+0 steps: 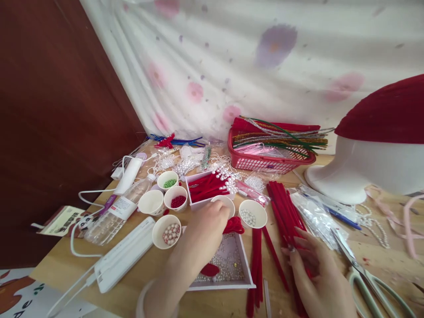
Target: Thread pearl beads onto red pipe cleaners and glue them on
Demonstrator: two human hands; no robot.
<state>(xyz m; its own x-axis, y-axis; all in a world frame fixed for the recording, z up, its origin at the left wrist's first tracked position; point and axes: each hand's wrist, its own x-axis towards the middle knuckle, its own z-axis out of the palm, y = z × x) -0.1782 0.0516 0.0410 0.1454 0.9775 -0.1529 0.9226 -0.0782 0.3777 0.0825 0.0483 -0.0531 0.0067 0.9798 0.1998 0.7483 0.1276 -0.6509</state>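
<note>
My left hand (208, 227) reaches over a white paper cup (228, 206), its fingers curled down at the rim. Whatever those fingertips hold, if anything, is hidden. Just beside that hand, a looped red fuzzy piece (233, 225) lies at the top of a shallow white tray (249, 269) with loose pearl beads and a red oval piece (210, 270). My right hand (319, 274) rests with fingers apart on a bundle of red pipe cleaners (283, 207). More red pipe cleaners (256, 265) lie between the tray and this hand.
Several bead cups, including one of red beads (178, 202), stand left of centre. Behind are a white box (198, 204) and a red basket (265, 163). Scissors (361, 269) and a white stand with a red cap (380, 115) are right; a bottle (114, 216) and power strip (127, 251) left.
</note>
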